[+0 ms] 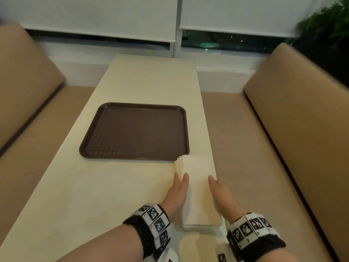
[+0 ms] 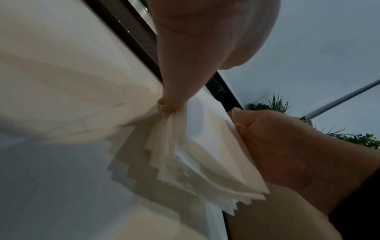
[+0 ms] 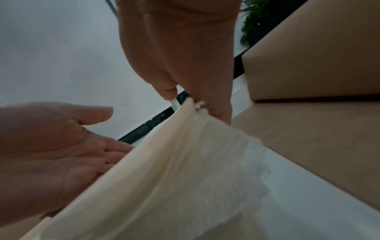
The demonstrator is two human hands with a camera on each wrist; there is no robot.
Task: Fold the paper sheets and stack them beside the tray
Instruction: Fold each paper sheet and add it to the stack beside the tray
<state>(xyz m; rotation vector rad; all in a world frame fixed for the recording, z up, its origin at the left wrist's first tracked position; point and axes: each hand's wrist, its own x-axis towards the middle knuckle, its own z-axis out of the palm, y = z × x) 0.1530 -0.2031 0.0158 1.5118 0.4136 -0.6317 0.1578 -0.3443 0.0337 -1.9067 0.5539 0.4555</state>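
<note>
A stack of folded cream paper sheets lies on the table just right of the near right corner of the brown tray, close to the table's right edge. My left hand lies along the stack's left side with straight fingers, and its fingertips touch the fanned edges of the stack. My right hand lies along the right side, fingers straight. In the right wrist view my right hand meets the edge of the stack, and my left hand shows an open palm.
The tray sits mid-table with nothing in it. The cream table runs towards a window with white blinds. Tan bench seats flank the table on both sides. A green plant stands at the far right.
</note>
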